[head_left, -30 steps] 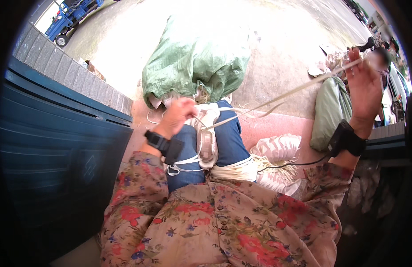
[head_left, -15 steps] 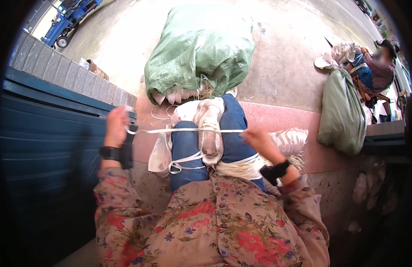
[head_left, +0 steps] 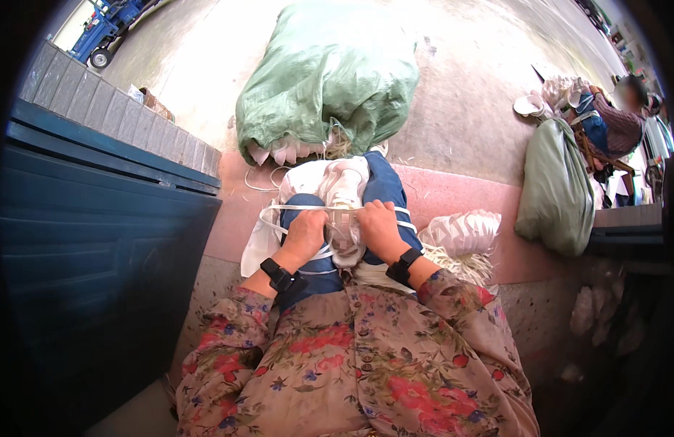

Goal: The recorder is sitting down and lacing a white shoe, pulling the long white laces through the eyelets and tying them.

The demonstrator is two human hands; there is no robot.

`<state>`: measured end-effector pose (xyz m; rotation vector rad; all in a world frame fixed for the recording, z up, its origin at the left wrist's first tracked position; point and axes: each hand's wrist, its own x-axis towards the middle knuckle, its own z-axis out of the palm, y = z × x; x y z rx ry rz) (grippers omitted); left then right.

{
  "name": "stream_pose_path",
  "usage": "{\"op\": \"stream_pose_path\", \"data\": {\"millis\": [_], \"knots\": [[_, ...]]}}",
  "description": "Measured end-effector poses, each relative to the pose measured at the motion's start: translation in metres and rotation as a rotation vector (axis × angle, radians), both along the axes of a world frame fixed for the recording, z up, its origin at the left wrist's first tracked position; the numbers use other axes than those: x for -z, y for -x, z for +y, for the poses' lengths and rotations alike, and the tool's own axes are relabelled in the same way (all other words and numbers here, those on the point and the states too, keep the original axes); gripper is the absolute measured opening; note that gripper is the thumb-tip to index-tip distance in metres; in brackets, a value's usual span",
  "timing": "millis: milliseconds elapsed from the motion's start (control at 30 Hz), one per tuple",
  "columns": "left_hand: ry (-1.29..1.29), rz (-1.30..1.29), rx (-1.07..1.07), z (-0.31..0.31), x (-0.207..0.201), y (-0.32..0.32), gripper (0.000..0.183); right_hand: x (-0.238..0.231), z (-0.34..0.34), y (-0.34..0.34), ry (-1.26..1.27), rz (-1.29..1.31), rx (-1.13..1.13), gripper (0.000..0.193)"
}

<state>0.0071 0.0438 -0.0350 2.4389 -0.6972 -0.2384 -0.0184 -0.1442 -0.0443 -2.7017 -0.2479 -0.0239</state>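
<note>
A white shoe [head_left: 346, 180] lies lengthwise between my thighs, its near end by my lap. A flat white shoelace [head_left: 341, 208] runs across it from one hand to the other. My left hand [head_left: 306, 233] is closed on the lace at the shoe's left side, and a loop of it bows out over my left knee. My right hand [head_left: 381, 229] grips the lace at the shoe's right side, with more lace trailing over my right knee. Both hands hide part of the shoe. A hank of pale laces [head_left: 381, 275] rests on my right thigh, largely covered by my forearm.
Ahead on the floor stands a large green woven sack [head_left: 330, 80] with white pieces showing at its mouth. Stacked white pieces [head_left: 464, 231] and loose pale laces [head_left: 464, 266] lie to my right. A blue door [head_left: 104, 269] borders my left. Farther right are another sack [head_left: 557, 186] and a seated person [head_left: 619, 127].
Both hands have come inward from wide apart to close beside the shoe. The lace that was stretched taut across my knees now spans a short gap, with a loop at the left.
</note>
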Motion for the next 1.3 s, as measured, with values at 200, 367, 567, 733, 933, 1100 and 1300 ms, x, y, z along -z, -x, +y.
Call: {"op": "stream_pose_path", "data": {"millis": [200, 367, 567, 733, 933, 1100, 1300], "knots": [[0.063, 0.062, -0.168, 0.0, -0.003, 0.0, 0.014, -0.003, -0.004, -0.011, 0.256, -0.197, -0.314, 0.002], [-0.179, 0.158, -0.189, -0.005, -0.018, 0.002, 0.019, 0.002, 0.004, -0.015, 0.216, 0.053, -0.207, 0.005], [-0.039, 0.1, -0.309, 0.005, 0.004, -0.002, 0.024, 0.002, -0.002, -0.009, 0.056, -0.032, 0.048, 0.014], [-0.038, 0.096, -0.352, -0.002, 0.013, -0.011, 0.026, 0.002, -0.002, -0.005, 0.084, -0.044, 0.024, 0.013], [-0.176, 0.026, -0.311, -0.012, 0.008, -0.01, 0.018, -0.002, 0.0, -0.002, 0.081, -0.085, 0.05, 0.013], [-0.16, -0.026, -0.292, -0.02, 0.003, -0.009, 0.013, 0.0, -0.002, -0.003, 0.106, -0.093, 0.037, 0.013], [-0.186, -0.095, -0.268, -0.022, 0.004, -0.006, 0.011, 0.001, -0.002, -0.003, 0.115, -0.107, 0.029, 0.015]]}}
